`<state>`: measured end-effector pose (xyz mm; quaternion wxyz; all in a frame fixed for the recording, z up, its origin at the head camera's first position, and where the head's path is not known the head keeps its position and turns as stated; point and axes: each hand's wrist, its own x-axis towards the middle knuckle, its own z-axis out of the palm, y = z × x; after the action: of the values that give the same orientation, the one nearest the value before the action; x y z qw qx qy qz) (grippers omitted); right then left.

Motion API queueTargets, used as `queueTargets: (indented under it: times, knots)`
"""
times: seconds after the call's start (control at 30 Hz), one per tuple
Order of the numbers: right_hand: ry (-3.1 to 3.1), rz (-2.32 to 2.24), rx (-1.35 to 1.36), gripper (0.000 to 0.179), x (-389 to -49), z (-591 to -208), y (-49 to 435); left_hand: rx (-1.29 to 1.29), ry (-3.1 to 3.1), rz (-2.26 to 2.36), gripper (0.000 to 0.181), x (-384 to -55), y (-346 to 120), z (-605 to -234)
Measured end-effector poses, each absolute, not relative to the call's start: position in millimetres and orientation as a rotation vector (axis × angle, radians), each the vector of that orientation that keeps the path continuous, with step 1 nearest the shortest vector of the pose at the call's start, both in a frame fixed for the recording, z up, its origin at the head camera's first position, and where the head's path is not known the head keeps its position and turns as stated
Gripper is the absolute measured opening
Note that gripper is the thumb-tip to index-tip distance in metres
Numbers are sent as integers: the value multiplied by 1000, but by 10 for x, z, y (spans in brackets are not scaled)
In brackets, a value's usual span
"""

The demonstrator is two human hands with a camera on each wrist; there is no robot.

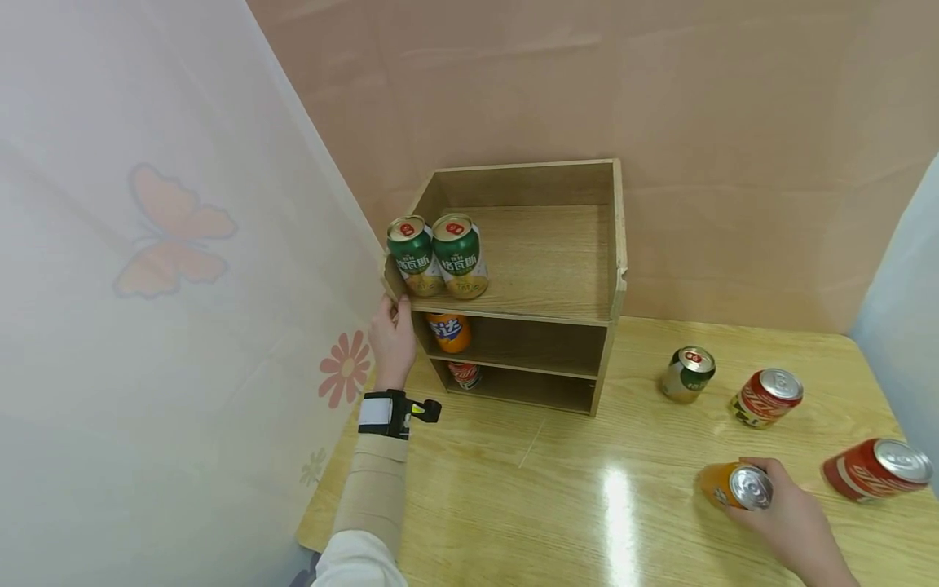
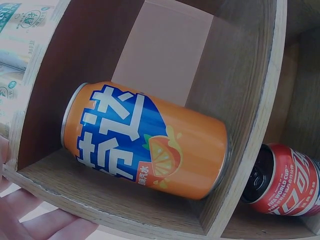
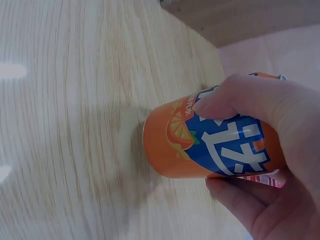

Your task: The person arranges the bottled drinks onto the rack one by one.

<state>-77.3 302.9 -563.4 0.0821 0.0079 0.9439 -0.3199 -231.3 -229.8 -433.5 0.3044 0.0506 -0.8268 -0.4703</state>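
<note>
My right hand point(image 1: 788, 514) grips an orange soda can point(image 1: 722, 483), silver lid toward my body in the head view. In the right wrist view the thumb lies over the blue label and fingers curl under the can point(image 3: 172, 142), its base close over the table. At the wooden shelf's point(image 1: 513, 314) left front edge, my left hand point(image 1: 394, 338) holds the side panel just below the top board. Its fingers point(image 2: 55, 222) lie along the panel's outside. Near it, another orange can point(image 2: 195, 150) stands in the middle compartment, and a red can point(image 2: 290, 182) in the bottom one.
Two green-and-gold cans point(image 1: 458, 257) stand side by side on the shelf's top left. Right of the shelf, a green-and-gold can point(image 1: 688, 375) and two red cans, one nearer the back point(image 1: 766, 398) and one at far right point(image 1: 876, 470), stand on the table. A white curtain point(image 1: 183, 367) hangs at left.
</note>
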Motion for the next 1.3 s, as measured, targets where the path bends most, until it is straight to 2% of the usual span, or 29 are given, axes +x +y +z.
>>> queueTargets:
  times: [0.4, 0.93, 1.3]
  knots:
    - [2821, -1218, -101, 79, -901, -5466, 2373, 147, -2187, -1266, 27, -2306, -2294, -4314]
    - [2889, -1448, -313, 77, -1107, -5128, 1785, 136, -2178, -1273, 30, -2307, -2300, -4330]
    - [2959, -1490, -676, 81, -1203, -4918, 1428, 148, -2184, -1240, 28, -2306, -2288, -4314]
